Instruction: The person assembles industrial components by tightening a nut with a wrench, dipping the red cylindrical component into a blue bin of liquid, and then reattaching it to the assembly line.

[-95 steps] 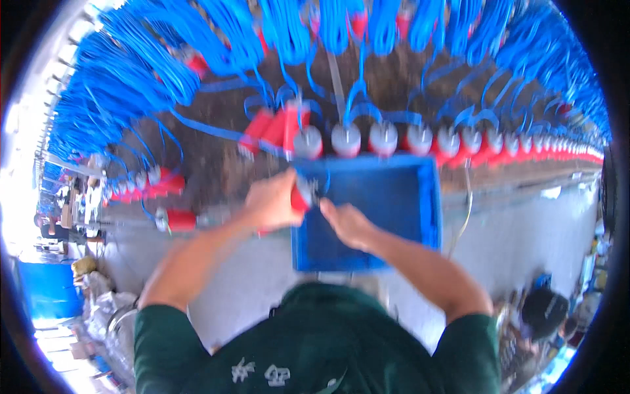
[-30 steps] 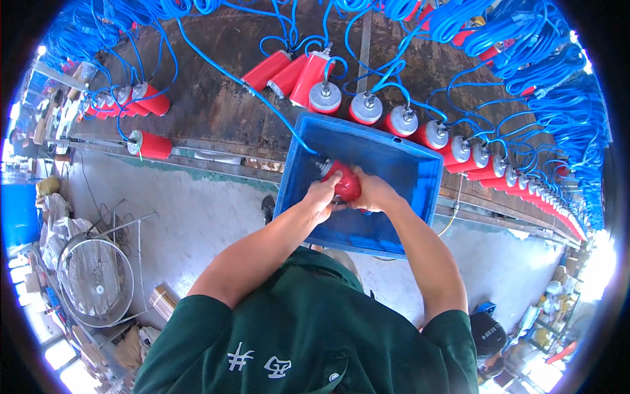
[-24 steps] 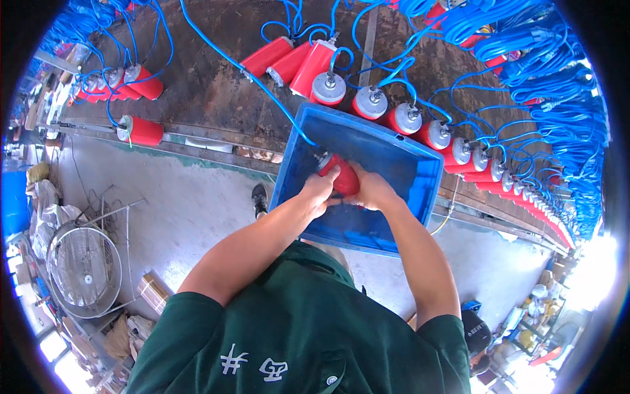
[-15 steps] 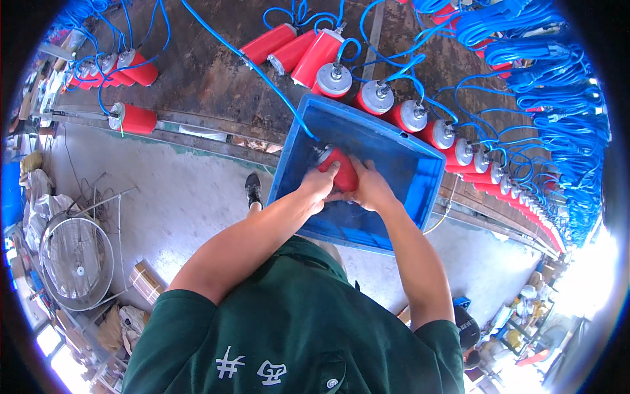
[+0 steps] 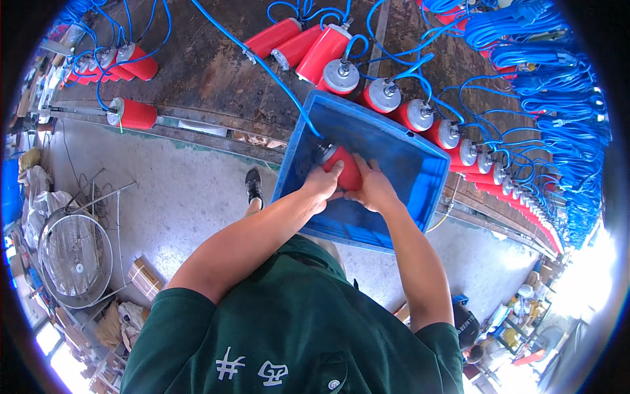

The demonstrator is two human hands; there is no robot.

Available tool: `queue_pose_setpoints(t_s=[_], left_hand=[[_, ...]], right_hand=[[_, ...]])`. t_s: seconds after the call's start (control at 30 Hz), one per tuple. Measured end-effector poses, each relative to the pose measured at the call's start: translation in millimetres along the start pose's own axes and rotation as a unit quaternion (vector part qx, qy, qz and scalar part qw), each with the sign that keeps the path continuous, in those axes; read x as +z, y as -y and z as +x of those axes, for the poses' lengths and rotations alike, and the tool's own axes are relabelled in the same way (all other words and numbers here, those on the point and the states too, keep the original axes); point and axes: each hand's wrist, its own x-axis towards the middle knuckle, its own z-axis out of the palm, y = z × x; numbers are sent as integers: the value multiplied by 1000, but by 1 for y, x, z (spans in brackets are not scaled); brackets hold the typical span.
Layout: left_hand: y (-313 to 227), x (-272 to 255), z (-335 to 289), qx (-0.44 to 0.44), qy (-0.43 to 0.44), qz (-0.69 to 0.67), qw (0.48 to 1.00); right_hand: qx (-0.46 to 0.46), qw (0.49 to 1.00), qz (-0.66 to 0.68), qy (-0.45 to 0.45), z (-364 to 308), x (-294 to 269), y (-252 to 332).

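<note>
Both my hands hold a red cylinder (image 5: pixel 343 169) with a silver metal end cap inside a blue plastic crate (image 5: pixel 287 172). My left hand (image 5: pixel 323 184) wraps its near left side, thumb along the body. From the right, my right hand (image 5: pixel 372 187) presses its fingers against the other side. The cylinder lies tilted, its metal cap toward the upper left. A blue cable (image 5: pixel 270 73) runs from that end up over the crate's rim onto the workbench. The fingertips underneath are hidden.
Along the dark workbench (image 5: pixel 216 79) lies a long row of red cylinders (image 5: pixel 415 116) with blue cables. Coiled blue cables (image 5: pixel 571 141) are heaped at the right. One more cylinder (image 5: pixel 135 114) rests at the bench's left edge. A large caged fan (image 5: pixel 75 259) stands on the floor at left.
The view has shifted slightly, so bench and crate sit a little differently in the picture. My hands keep hold of the red cylinder, with the right-hand fingers slightly shifted.
</note>
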Motion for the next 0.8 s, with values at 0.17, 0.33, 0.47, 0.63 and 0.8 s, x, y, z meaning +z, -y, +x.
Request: queue_pose_setpoints(t_s=[0.17,0.33,0.47,0.63,0.8], left_hand=[[1,-4,2,-4,9,9,1000],[2,-3,3,-10,4,20,1000],[-4,-4,-1,-20,19,32,999],[-8,-2,-7,-16,3,46,999],[-11,-1,-13,-16,11,52,998]], right_hand=[[6,1000,11,10,-2,-4,5],[11,1000,-10,-9,-2,-1,5],[12,1000,6,3,-3,-3,6],[13,1000,20,16,-5,-5,8],[28,1000,2,-1,-8,-4,13]])
